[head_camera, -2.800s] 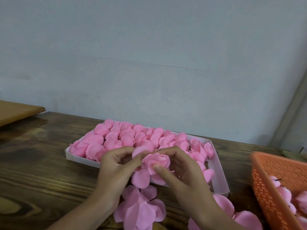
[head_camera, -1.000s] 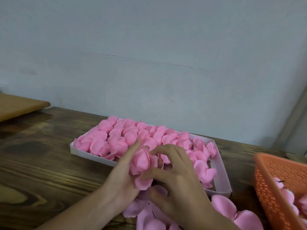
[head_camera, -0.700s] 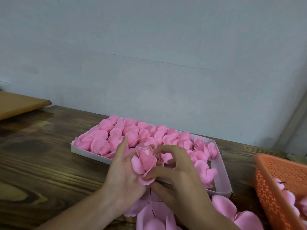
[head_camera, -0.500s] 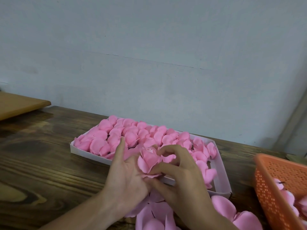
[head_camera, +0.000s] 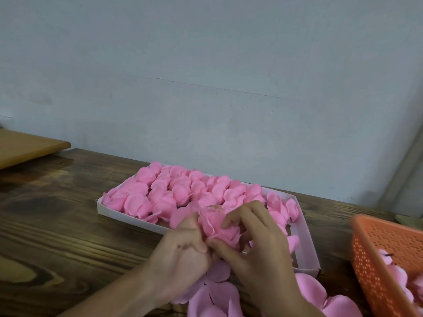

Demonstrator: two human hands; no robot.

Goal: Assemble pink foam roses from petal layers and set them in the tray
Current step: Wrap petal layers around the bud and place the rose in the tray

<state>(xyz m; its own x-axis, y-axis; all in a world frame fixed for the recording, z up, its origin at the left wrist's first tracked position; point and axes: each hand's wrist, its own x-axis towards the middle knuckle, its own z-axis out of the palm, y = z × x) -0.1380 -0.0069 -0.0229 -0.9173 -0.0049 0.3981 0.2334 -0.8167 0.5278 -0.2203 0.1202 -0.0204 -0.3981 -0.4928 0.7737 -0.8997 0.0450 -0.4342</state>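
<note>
Two hands met over the near edge of one white tray (head_camera: 306, 242), and between them they held one pink foam rose (head_camera: 218, 226); the left hand (head_camera: 183, 250) had its fingers curled in, thumb pressed against the rose's left side; the right hand (head_camera: 263, 245) arched over it, fingers bent across the top and right side, thumb tucked beneath; both gripped that single bloom, which sat just above the tray's front rim, touching the flowers behind it.

Beyond the fingertips lay the finished roses (head_camera: 178, 193), packed edge to edge and filling the tray away from the left hand; they were too crowded to count with any certainty, though they ran in several rows; past the right hand's knuckles a strip of the tray's floor showed pale.

Under the wrists and nearer the person lay loose petal layers (head_camera: 217, 296), flat and overlapping; at least two clusters could be made out, one between the forearms, one just outside the right wrist; the hands hid how many more there were.

Well to the right of the right hand stood one orange basket (head_camera: 375, 255) with more pink petals (head_camera: 399, 276) in it, cut off by the picture's edge; everything rested on one dark wooden table (head_camera: 57, 236); far off past the left hand lay one pale wooden board (head_camera: 25, 146).
</note>
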